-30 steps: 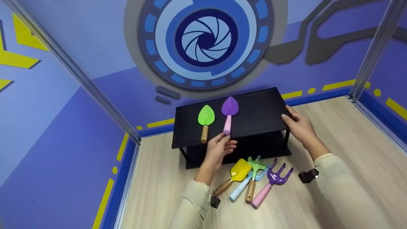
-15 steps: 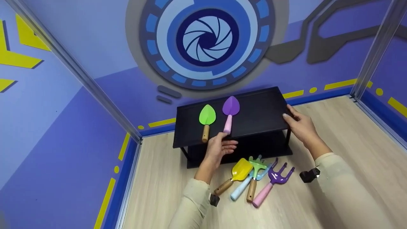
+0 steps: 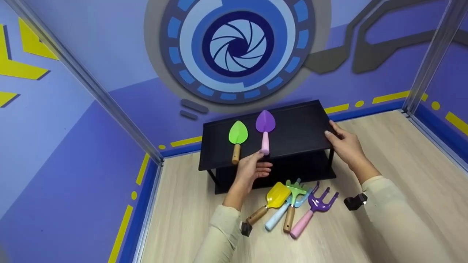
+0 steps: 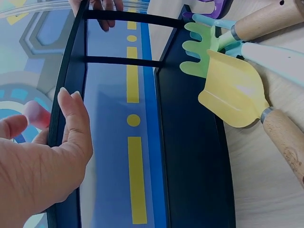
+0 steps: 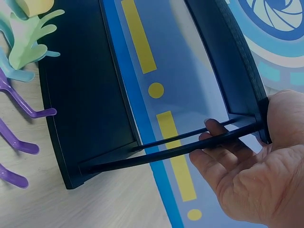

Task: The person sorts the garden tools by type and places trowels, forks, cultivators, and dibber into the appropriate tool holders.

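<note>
A two-tier black shelf (image 3: 292,133) stands against the back wall. On its top lie a green trowel (image 3: 238,133) with a wooden handle and, to its right, a purple trowel (image 3: 265,122) with a pink handle. My left hand (image 3: 248,170) is at the shelf's front edge, its thumb at the end of the pink handle (image 4: 37,115). The fingers of that hand (image 4: 76,118) extend below the top board, fairly straight. At the right end, my right hand (image 3: 345,146) grips the top board, thumb above and fingers (image 5: 221,152) around the side bar.
In front of the shelf lie a yellow scoop (image 3: 278,194), a green rake (image 3: 297,189), a light blue tool (image 3: 278,216) partly under the rake, and a purple fork (image 3: 320,202) with a pink handle. Patterned walls (image 3: 120,109) enclose the back and sides.
The pink handle's end has swung slightly to the right, so the purple trowel lies straighter. My left thumb has left its pinch and now touches the handle's end. The right hand stays put.
</note>
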A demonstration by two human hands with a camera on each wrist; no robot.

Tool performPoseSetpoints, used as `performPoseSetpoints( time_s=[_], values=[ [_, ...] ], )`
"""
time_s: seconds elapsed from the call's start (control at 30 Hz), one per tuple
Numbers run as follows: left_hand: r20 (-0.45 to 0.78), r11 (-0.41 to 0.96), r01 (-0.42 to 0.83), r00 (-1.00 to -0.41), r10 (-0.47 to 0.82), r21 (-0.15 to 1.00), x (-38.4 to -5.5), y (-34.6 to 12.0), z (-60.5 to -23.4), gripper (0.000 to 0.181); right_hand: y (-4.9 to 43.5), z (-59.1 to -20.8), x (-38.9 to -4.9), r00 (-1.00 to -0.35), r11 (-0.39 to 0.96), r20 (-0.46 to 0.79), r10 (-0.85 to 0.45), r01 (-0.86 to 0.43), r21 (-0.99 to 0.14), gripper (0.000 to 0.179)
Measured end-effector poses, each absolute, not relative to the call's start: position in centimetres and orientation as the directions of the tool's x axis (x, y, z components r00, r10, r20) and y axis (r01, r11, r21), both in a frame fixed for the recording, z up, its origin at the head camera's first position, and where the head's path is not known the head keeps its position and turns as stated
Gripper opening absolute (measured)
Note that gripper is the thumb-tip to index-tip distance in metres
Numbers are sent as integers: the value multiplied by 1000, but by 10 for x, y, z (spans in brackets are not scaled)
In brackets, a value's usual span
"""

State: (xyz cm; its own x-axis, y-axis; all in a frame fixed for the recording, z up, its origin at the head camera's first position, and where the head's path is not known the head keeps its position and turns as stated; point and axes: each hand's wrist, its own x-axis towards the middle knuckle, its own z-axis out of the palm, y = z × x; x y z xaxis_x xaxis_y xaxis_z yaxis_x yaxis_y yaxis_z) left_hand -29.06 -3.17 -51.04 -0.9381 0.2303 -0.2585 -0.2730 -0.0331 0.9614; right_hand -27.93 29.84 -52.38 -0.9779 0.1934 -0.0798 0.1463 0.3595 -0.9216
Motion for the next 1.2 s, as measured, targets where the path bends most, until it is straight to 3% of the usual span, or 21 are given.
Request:
performPoseSetpoints(
  time_s=[0.5,0.87,1.2],
  values=[
    [-267,-42,-283,-939,218,958,-291,-31,-512,53,298,-525,-279,-979,357,-76,191,141,-924,68],
    [-274,65,-267,-945,178,962,-290,-31,-508,45,298,-523,-278,-978,348,-81,193,145,-926,68],
    [-284,73,-276,-945,161,958,-290,-30,-508,42,298,-524,-279,-977,353,-88,193,153,-923,68]
  ],
)
